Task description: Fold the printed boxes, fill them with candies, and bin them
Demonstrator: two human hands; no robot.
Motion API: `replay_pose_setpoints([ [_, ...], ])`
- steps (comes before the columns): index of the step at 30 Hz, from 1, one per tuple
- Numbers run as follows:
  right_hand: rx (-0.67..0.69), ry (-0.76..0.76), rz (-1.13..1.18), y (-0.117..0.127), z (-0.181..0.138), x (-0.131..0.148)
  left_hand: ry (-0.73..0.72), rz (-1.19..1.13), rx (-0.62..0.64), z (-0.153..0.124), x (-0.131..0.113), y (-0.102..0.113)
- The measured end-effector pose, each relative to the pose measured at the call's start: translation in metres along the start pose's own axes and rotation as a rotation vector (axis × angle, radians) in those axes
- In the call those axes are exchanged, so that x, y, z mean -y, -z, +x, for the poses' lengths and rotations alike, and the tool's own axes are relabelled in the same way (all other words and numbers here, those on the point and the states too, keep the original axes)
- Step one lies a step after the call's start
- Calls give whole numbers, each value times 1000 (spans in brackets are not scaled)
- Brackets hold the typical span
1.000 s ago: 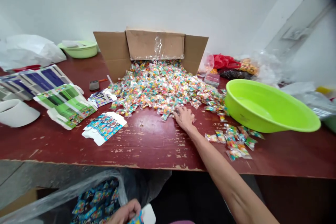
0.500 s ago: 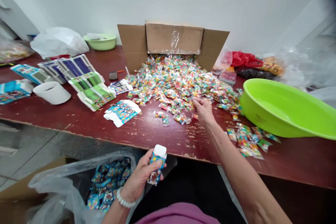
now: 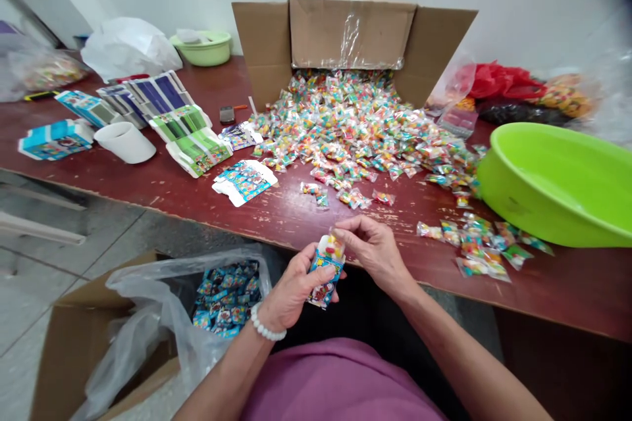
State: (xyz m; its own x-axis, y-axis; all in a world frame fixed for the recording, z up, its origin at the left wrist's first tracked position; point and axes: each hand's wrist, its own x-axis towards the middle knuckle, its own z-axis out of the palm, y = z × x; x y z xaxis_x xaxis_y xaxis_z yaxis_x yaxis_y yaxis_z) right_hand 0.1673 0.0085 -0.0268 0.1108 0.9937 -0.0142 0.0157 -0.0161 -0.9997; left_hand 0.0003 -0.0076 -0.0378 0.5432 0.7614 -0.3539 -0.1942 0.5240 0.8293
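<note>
My left hand (image 3: 299, 286), with a beaded bracelet at the wrist, is closed around a small blue printed box (image 3: 326, 271) held upright at the table's front edge. At the box's open top, my right hand (image 3: 372, 247) pinches a small clear packet of colourful candy (image 3: 334, 245), which sits partly inside the opening. A large heap of the same candy packets (image 3: 345, 125) spills from a cardboard carton (image 3: 353, 33) lying on its side. A few loose packets (image 3: 353, 198) lie in front of the heap.
Flattened blue (image 3: 247, 181) and green (image 3: 190, 138) box blanks lie left, near a white roll (image 3: 126, 143). At right stands a green basin (image 3: 557, 191), with several packets (image 3: 474, 247) before it. Below, a plastic-lined carton (image 3: 143, 276) holds filled-looking blue boxes (image 3: 230, 296).
My right hand has come back from the heap to the box, bringing a candy packet to its open top. My left hand still holds the box. The view has shifted.
</note>
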Motion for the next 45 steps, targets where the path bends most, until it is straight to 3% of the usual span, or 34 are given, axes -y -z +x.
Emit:
replay_pose_setpoints([
  [2,60,-43,28,3,-4,-1,-16,-28,-30,-1,0,-2],
  [7,28,-159,176,11,-7,-4,47,-168,-157,3,4,-2],
  [10,160,-269,243,8,-9,-4,54,-180,-200,5,7,-1],
  [18,286,-150,83,-5,-18,-2,-46,-92,-197,1,12,0],
  [24,111,-212,145,-7,-20,-10,49,-267,-180,0,13,4],
  [27,203,-266,210,-11,-24,-11,74,-289,-233,2,16,6],
  [30,302,-313,279,-18,-26,-12,8,-222,-265,3,19,7],
  [34,263,-180,279,-20,-25,-14,-55,-206,-227,-1,18,6],
  [41,315,287,-120,-7,-23,-16,90,-440,-186,-3,10,2],
  [43,324,321,-177,-6,-24,-16,77,-400,-202,0,11,3],
  [45,287,262,-222,-9,-23,-17,41,-355,-194,1,14,3],
])
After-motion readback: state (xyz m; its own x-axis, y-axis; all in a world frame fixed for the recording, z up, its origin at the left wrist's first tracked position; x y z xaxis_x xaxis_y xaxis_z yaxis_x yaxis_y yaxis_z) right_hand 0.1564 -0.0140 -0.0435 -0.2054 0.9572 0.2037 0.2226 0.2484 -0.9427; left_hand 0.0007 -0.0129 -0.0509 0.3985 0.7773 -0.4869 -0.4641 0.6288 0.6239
